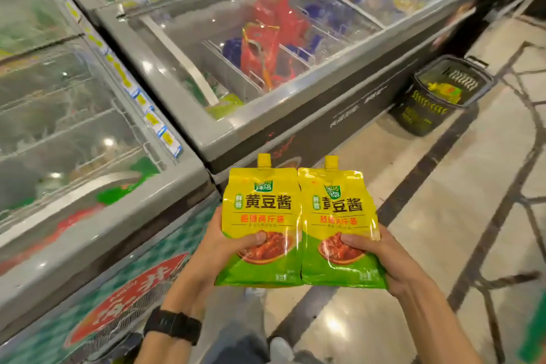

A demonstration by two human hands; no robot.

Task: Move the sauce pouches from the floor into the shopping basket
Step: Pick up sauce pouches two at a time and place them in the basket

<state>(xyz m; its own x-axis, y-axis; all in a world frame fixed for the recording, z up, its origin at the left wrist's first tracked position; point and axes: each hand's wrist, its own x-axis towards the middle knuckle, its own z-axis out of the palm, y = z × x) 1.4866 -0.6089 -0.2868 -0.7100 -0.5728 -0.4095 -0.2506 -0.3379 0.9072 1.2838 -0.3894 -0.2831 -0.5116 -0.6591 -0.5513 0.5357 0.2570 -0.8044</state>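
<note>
Your left hand (227, 241) pinching one pouch (261, 224), your right hand (375, 251) pinching another pouch (339, 227), side by side at lower centre, basket (428, 118) on the floor (443, 216) at right.

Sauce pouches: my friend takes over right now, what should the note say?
Left hand: grips the left pouch near its bottom, thumb on the front.
Right hand: grips the right pouch the same way.
Both pouches are upright, side by side, spouts up, off the floor.
The shopping basket stands on the floor ahead to the right, against the freezer. A yellow pack, probably another pouch, already lies inside it.
Done: two pouches picked up.
Left: carry both to the basket and put them in. No other pouches show on the floor.
</note>
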